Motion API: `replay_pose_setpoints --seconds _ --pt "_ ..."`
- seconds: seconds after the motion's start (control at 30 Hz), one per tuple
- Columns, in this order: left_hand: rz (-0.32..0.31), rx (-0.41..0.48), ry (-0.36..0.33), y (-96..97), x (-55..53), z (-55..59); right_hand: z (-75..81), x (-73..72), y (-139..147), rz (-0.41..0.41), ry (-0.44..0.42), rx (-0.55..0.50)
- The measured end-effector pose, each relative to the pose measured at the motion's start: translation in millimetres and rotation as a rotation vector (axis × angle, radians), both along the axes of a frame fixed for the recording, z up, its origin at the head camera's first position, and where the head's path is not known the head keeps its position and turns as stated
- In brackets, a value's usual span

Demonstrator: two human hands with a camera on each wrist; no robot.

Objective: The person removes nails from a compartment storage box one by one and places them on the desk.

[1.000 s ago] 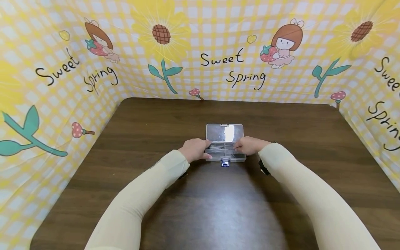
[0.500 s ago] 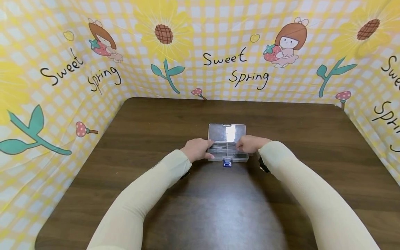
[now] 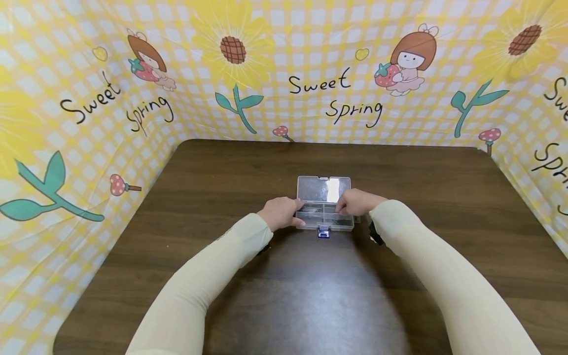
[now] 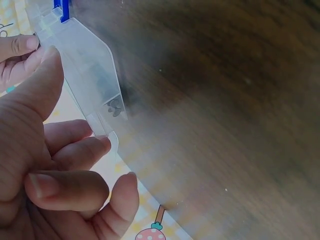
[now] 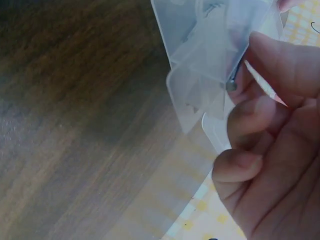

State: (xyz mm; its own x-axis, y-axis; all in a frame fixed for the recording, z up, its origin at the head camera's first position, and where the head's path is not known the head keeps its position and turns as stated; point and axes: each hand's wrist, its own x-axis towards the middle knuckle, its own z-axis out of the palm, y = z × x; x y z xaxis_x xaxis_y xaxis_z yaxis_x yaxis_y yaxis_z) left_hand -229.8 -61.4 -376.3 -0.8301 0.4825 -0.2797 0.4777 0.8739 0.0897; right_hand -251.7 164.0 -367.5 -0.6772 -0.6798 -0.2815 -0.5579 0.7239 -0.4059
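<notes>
A clear plastic compartment box (image 3: 310, 190) stands on the table with its lid raised at the back and a blue latch (image 3: 323, 232) at the front. My left hand (image 3: 279, 213) grips its left end, thumb at the front and fingers behind. Thin metal pieces (image 3: 310, 209) lie in the rear left compartment. Over the rear right compartment is my right hand (image 3: 358, 202), fingers bent down. In the right wrist view its thumb and forefinger pinch a dark nail (image 5: 231, 85), whose head shows below them. Small grey round pieces (image 4: 114, 106) appear through the box wall in the left wrist view.
The brown wooden table (image 3: 239, 165) extends around the box on all sides. A yellow checked cloth (image 3: 310, 49) with printed flowers and figures rises along the back and both sides.
The head view has shifted slightly, so everything sits a little further right. Both hands keep nearly the same places at the box; the right fingers have moved only slightly.
</notes>
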Motion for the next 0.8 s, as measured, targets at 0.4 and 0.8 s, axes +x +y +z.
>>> replay_pose_setpoints --seconds 0.4,0.8 --pt "-0.001 0.003 -0.011 3.4 -2.1 -2.2 -3.2 -3.0 6.0 -0.114 -0.019 -0.046" --pt "0.004 0.016 -0.012 1.3 -3.1 -2.6 4.7 -4.5 23.4 -0.241 0.019 -0.14"
